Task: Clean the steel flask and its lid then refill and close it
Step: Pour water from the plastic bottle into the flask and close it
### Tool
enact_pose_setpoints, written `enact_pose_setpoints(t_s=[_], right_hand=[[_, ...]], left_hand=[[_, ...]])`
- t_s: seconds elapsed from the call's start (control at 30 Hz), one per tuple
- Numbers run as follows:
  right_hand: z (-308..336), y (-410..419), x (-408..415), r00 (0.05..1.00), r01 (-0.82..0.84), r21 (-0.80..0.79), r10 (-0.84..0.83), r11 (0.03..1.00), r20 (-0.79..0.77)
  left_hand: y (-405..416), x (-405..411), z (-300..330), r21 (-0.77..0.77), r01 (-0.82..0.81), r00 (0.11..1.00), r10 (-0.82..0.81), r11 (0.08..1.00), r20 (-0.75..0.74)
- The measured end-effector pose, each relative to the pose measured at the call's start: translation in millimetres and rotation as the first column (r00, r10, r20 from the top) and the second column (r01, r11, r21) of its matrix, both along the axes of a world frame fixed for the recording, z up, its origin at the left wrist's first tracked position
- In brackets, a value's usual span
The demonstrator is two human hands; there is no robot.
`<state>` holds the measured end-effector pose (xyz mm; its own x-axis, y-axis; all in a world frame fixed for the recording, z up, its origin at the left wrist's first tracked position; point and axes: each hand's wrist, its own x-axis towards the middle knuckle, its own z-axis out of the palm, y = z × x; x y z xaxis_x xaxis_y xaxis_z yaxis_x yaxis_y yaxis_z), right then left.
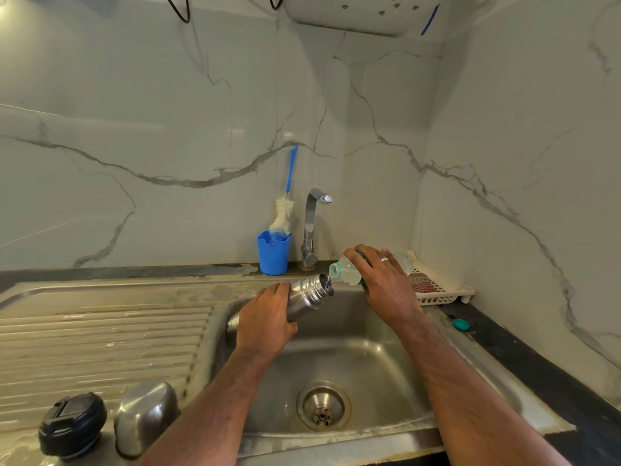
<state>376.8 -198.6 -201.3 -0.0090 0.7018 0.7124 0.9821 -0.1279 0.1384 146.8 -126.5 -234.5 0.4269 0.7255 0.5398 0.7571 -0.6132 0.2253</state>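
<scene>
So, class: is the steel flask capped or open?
Open: the steel flask has a bare mouth, and its black lid sits on the drainboard.

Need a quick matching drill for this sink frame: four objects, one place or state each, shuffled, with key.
Objects:
1. steel flask
2. plastic bottle
3. black lid
4. bottle brush

Places or states:
A. standing in the blue cup
B. tilted in the right hand, pouring
C. resting on the drainboard, near corner
D. held open over the sink by the left hand

Pairs: 1-D, 2-B, 3-C, 4-A
</scene>
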Motion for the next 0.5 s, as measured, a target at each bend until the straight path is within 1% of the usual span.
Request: enact_pose_setpoints(t_s=[0.5], right_hand=[[-0.3,-0.3,0.8,1.000,0.008,0.000,-0.008,1.000,0.004]], left_hand=[[1.3,0.9,-1.8,0.007,-0.001,1.000,0.001,1.000,-0.010]])
